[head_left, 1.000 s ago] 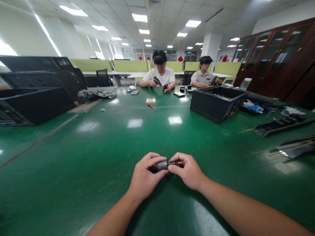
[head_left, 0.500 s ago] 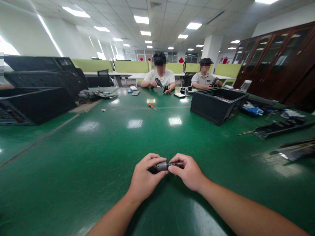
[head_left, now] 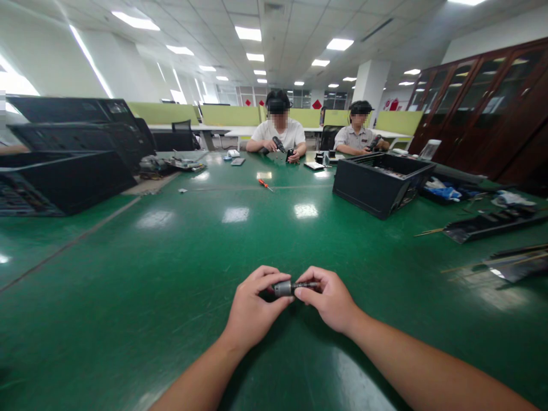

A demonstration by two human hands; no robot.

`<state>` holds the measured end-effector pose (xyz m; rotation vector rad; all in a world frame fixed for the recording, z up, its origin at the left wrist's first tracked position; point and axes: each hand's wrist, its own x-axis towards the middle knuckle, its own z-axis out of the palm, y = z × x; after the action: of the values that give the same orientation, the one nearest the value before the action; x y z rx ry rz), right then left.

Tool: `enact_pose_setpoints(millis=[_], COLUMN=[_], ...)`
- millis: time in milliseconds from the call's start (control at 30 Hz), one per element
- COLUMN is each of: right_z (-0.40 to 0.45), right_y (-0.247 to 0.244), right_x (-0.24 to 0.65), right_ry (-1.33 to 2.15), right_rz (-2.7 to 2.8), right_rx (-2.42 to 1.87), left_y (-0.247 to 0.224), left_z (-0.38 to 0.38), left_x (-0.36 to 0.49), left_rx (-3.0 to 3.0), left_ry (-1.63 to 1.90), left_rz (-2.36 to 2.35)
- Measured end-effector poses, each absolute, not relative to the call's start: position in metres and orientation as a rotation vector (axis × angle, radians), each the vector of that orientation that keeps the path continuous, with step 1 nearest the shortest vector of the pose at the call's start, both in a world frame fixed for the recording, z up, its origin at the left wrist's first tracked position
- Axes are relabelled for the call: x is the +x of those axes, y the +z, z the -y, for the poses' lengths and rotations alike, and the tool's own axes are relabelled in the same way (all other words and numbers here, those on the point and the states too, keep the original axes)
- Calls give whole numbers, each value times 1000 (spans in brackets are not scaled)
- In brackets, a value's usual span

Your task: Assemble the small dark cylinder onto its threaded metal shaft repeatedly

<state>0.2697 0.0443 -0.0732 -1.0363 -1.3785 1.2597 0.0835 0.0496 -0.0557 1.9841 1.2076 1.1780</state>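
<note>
Just above the green tabletop [head_left: 214, 251], a small grey metal cylinder [head_left: 283, 288] with a thin ridged shaft points to the right. It looks like a little motor, but its exact kind is not clear. The fingers of my left hand [head_left: 252, 311] are closed around the cylinder's body, thumb below and fingertips on top. My right hand [head_left: 327, 299] pinches the shaft at the other end between thumb and fingers. Part of the shaft is hidden behind those fingers. Both hands are close together near the middle front of the table.
An orange screwdriver [head_left: 264, 184] lies farther out. Black computer cases [head_left: 381, 188] stand at right and left. Dark metal parts with thin rods [head_left: 492, 224] are at far right. Two people sit opposite, one in a white shirt [head_left: 295, 134], holding power-screwdriver-like tools.
The whole view has shifted slightly. My hands keep the same grip on the cylinder and shaft, with no clear movement between them.
</note>
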Motion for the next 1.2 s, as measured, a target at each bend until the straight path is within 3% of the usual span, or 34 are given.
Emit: enact_pose_setpoints(millis=[1200], right_z=[-43], right_y=[-70], right_x=[270], right_ry=[1300], right_rz=[1300], right_rx=[-985], left_y=[-52], left_z=[-48], left_x=[84], left_rx=[1948], left_ry=[1237], left_rz=[-1200])
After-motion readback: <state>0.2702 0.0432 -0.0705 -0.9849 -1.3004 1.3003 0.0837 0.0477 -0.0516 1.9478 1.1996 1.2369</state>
